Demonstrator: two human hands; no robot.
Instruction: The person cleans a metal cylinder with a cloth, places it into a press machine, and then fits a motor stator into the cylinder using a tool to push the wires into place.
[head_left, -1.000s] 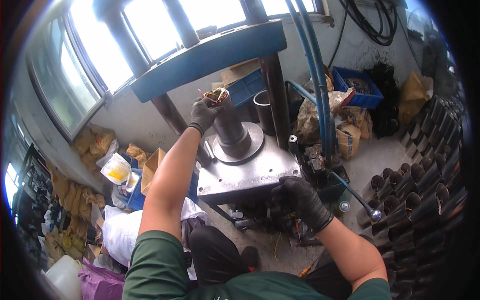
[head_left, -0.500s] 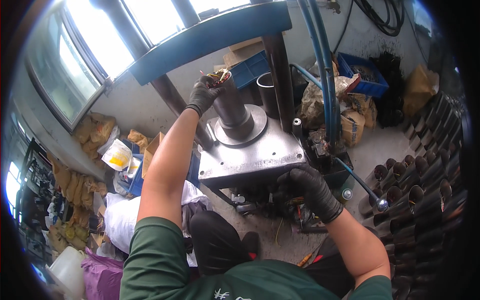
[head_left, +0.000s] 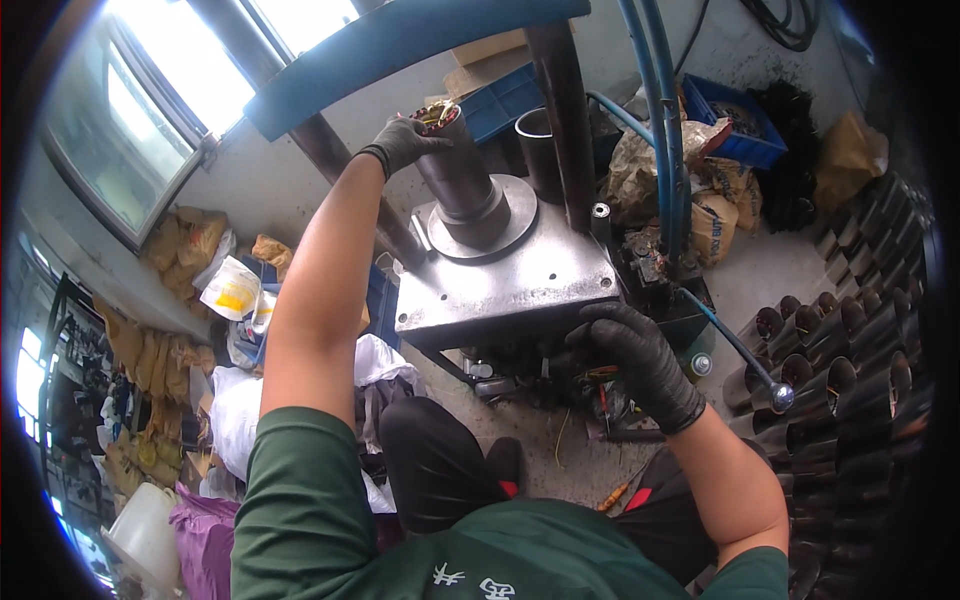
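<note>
We've got a dark metal cylinder standing upright on a round flange, centre of the steel press plate, far side of the scene. Copper windings show at its top end.

Our left hand, in a black glove, sits on the cylinder's top rim, fingers curled over the upper left edge and closed against it. Arm fully stretched out.

Our right hand, also gloved, is down at the near right corner of the plate, fingers bent over the dark parts and wiring under the edge. We can't tell if it's clamped on anything there.

Just right of the hand: a lever with a ball knob. Behind the plate a dark column rises to a blue crossbeam; blue hoses run down beside it.

Far right: rows of dark tubes, stacked. Far back: blue crate, brown sacks. Left, under the window: more bags.
</note>
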